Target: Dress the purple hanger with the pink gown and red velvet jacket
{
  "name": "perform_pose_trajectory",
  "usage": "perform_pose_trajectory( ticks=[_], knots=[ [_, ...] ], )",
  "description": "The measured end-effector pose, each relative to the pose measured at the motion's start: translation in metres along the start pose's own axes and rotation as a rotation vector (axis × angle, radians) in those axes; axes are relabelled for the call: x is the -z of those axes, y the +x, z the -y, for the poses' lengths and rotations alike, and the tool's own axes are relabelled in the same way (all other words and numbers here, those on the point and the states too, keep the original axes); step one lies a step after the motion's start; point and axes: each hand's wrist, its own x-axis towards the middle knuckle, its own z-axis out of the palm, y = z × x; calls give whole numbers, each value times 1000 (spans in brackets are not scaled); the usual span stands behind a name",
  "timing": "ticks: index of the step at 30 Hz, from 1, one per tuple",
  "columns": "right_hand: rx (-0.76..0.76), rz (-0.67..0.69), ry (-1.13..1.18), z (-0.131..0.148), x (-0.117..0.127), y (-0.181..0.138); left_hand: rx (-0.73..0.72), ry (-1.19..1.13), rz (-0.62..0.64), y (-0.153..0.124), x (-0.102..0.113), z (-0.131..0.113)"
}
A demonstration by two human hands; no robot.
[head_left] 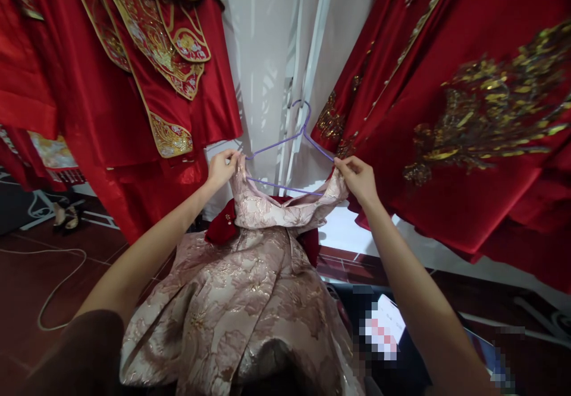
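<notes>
Grip: both closed, pinch type. Left hand (pixel 222 167) has fingertips clamped on the left shoulder of the brocade dress (pixel 250 301), right at the left end of the wire hanger (pixel 285 186). Right hand (pixel 357 177) is the same on the right shoulder, at the hanger's right end. Can't tell whether the fingers also catch the wire itself.

Left to right:
- Red embroidered robes (pixel 134 87) hang at far left, gold trim, hems well above the floor (pixel 27 277).
- A pair of shoes (pixel 66 217) sits on the floor under them, at the left edge. A white cable (pixel 57 283) loops across the dark red tiles just in front.
- Left forearm comes up from bottom left, brown sleeve (pixel 75 354) at the corner.
- Dress is in the centre, held up off the floor between the two hands. Pink-gold floral fabric, skirt falling towards the camera, dark red velvet trim (pixel 220 223) at the bodice sides. The neckline is spread along the hanger bar.
- Hanger is purple, hook up, in front of the white wall (pixel 267 57), hook free.
- Red gown (pixel 468 116) with gold beading fills the right side, just beside the right hand.
- Bottom right is blurred out.
</notes>
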Motion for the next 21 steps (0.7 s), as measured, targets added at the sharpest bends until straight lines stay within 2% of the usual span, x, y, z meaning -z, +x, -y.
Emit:
perform_pose_trajectory(
  ticks=[2,5,7,10,12,16,18,21],
  knots=[
    [5,-2,1,1,0,-2,-55,-80,75,7,-2,-9],
    [9,5,10,1,0,-2,-49,-182,191,11,1,-15],
    [5,13,20,-1,-1,-2,-1,-236,169,3,4,-14],
    [-5,9,28,-2,-3,-2,104,-267,43,-33,5,-4],
    [-13,-1,31,-2,-6,-3,144,-225,107,-70,0,7],
    [-32,-9,32,0,-10,-6,45,58,322,-140,-12,28],
    [-29,-14,25,-1,-11,-6,-10,119,421,-159,-15,35],
    [-23,-21,9,-3,-11,-6,-7,120,438,-166,-16,43]
  ],
)
